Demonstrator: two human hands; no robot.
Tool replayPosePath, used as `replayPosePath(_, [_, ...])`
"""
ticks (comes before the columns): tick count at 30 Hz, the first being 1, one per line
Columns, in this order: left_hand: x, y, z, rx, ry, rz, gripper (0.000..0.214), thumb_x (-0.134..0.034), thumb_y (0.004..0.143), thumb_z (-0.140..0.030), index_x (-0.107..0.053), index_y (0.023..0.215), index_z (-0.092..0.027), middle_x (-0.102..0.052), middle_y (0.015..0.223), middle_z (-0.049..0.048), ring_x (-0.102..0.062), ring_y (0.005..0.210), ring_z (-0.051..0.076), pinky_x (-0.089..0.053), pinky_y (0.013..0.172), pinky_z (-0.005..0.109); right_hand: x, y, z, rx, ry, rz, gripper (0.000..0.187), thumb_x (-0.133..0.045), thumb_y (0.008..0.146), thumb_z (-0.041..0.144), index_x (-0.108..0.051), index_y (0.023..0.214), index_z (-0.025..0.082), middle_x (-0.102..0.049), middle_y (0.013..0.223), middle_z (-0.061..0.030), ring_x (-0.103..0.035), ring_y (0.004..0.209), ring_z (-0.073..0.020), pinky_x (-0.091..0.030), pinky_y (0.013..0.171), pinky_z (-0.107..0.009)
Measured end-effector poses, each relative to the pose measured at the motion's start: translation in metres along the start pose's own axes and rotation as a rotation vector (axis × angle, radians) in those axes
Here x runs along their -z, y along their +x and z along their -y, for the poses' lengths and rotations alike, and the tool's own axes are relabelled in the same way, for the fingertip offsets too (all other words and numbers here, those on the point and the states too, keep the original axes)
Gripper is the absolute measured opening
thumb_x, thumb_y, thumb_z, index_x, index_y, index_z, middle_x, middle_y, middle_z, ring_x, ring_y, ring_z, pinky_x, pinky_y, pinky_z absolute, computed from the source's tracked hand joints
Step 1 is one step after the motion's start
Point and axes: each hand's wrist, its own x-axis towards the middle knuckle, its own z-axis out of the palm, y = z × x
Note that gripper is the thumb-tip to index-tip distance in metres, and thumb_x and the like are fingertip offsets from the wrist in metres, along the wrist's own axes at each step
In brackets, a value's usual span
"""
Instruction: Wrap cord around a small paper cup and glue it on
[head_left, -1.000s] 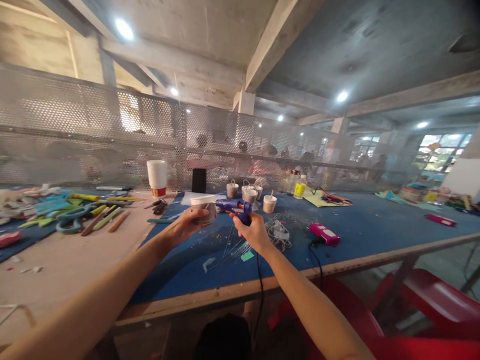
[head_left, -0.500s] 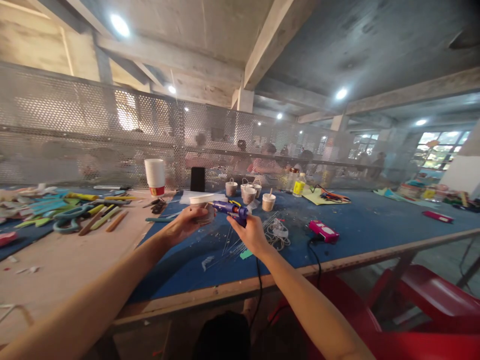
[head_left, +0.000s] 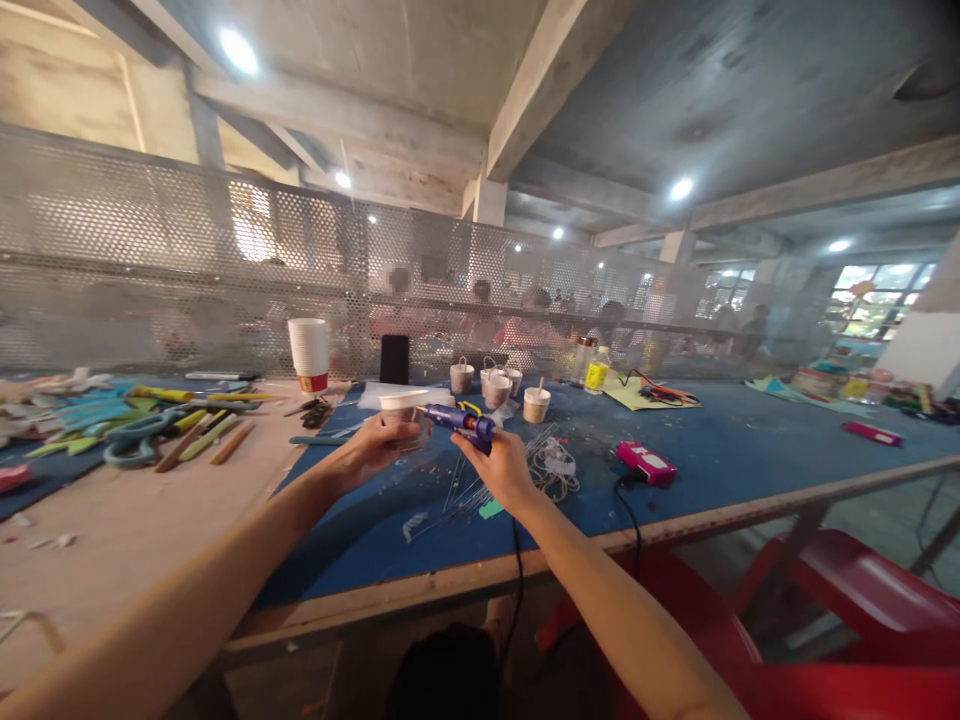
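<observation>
My left hand (head_left: 376, 450) is closed around a small paper cup (head_left: 401, 402) with a white rim, held above the blue table mat (head_left: 337, 545). In my right hand (head_left: 504, 468) is a purple glue gun (head_left: 461, 422), its nozzle pointing left at the cup's side. Whether the tip touches the cup, I cannot tell. The gun's black cord hangs down past the table's front edge. Below the gun lie thin clear sticks (head_left: 465, 495) and a tangle of pale string (head_left: 556, 470). Several small cups (head_left: 496, 390), some with string handles, stand behind it.
A stack of white paper cups (head_left: 309, 350) and a black phone (head_left: 395, 358) stand at the back. Scissors (head_left: 139, 440) and clay tools lie left. To the right are a pink box with a cord (head_left: 646, 463), a yellow-labelled bottle (head_left: 598, 370) and red chairs (head_left: 862, 590).
The glue gun's nozzle has shifted very slightly against the cup, and the cup appears turned a little. Both hands keep their grip and nearly the same place.
</observation>
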Motion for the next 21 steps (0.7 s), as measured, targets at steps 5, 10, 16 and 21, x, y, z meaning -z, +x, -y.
replayPosePath(5, [-0.0051, -0.0035, -0.0034, 0.009, 0.016, -0.013, 0.029, -0.085, 0.069, -0.025, -0.076, 0.096, -0.016, -0.074, 0.091, 0.0053, -0.065, 0.083, 0.018, -0.050, 0.076, 0.026, -0.0002, -0.0010, -0.0006, 0.012, -0.035, -0.010, 0.023, -0.068, 0.093, 0.042, -0.076, 0.093, 0.021, -0.080, 0.090, -0.0074, -0.077, 0.080, -0.0230, -0.052, 0.072, -0.026])
replayPosePath(10, [-0.0045, -0.0037, -0.0038, 0.014, 0.022, -0.015, 0.030, -0.085, 0.069, -0.025, -0.076, 0.096, -0.015, -0.074, 0.092, 0.0057, -0.065, 0.085, 0.018, -0.050, 0.078, 0.026, -0.0002, -0.0015, -0.0013, 0.018, -0.070, -0.008, 0.024, -0.068, 0.093, 0.043, -0.076, 0.096, 0.021, -0.080, 0.091, -0.0075, -0.077, 0.084, -0.0235, -0.052, 0.072, -0.025])
replayPosePath(16, [-0.0020, -0.0023, -0.0020, -0.002, 0.012, -0.003, 0.027, -0.083, 0.069, -0.024, -0.077, 0.095, -0.016, -0.075, 0.091, 0.0068, -0.066, 0.086, 0.020, -0.051, 0.079, 0.028, 0.0012, -0.0012, 0.0006, 0.009, -0.118, 0.002, 0.025, -0.066, 0.094, 0.043, -0.076, 0.096, 0.019, -0.080, 0.090, -0.0089, -0.077, 0.085, -0.0249, -0.051, 0.072, -0.025])
replayPosePath(21, [-0.0028, -0.0035, -0.0031, 0.003, 0.015, 0.009, 0.026, -0.082, 0.071, -0.024, -0.077, 0.095, -0.016, -0.075, 0.092, 0.0069, -0.066, 0.084, 0.019, -0.050, 0.076, 0.026, 0.0027, -0.0007, 0.0017, 0.002, -0.140, 0.022, 0.026, -0.065, 0.095, 0.042, -0.077, 0.099, 0.019, -0.080, 0.092, -0.0092, -0.077, 0.084, -0.0247, -0.051, 0.072, -0.025])
